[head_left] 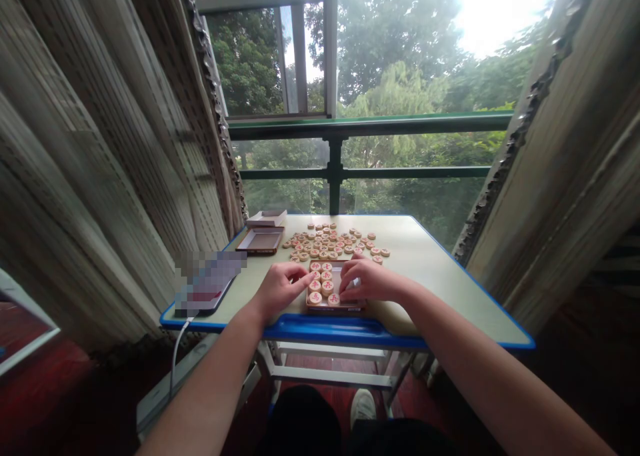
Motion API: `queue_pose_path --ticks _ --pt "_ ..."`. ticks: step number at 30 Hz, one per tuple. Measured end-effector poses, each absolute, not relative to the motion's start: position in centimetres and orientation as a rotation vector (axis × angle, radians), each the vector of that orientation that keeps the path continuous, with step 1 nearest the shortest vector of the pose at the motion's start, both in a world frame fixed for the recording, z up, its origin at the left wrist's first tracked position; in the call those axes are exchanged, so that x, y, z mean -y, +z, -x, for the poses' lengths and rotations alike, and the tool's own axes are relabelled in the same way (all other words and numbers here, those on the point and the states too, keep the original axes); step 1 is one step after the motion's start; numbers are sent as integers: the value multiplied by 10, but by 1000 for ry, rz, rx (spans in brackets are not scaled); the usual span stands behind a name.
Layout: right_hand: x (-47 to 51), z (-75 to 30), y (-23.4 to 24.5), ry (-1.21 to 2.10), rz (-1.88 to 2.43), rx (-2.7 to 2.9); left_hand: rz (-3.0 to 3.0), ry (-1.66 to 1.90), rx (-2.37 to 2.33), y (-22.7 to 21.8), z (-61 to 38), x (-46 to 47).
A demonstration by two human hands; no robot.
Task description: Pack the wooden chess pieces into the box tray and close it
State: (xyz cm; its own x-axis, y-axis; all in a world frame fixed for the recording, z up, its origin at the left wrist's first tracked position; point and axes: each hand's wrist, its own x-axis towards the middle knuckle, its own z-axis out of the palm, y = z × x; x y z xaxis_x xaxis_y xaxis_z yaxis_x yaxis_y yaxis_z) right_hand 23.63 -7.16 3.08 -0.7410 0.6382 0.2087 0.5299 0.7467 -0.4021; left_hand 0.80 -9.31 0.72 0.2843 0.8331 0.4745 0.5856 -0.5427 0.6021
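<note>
A shallow open box point(350, 304) sits near the table's front edge. In its left part stand two columns of round wooden xiangqi pieces point(327, 287) with red characters. My left hand point(283, 286) is at the box's left side, fingers loosely bent and apart, its thumb tip by the left column. Over the right part of the box is my right hand point(373, 279), fingers bent and spread, the lowest fingertip close beside the front right piece point(333, 299). I see no piece between its fingers. Many loose xiangqi pieces point(325, 246) lie scattered behind the box.
The pale table point(440, 289) has a blue rim. At its back left are an open brown-edged box lid point(261, 240) and a white tray point(267, 218). A phone-like device point(213, 289), partly blurred out, lies at the left with a white cable point(176, 349). Curtains flank the window.
</note>
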Motion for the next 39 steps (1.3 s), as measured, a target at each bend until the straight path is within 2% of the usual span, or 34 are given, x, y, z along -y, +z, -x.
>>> queue_pose_path --ticks 7,15,39 --pt "71 -233 29 431 871 2592 -2257 1112 -1274 8 -8 95" --pt "70 -230 26 406 882 2576 -2233 1292 -1341 6 -5 94" --pt "72 -229 27 377 936 2571 -2280 1185 -1351 2 -5 87"
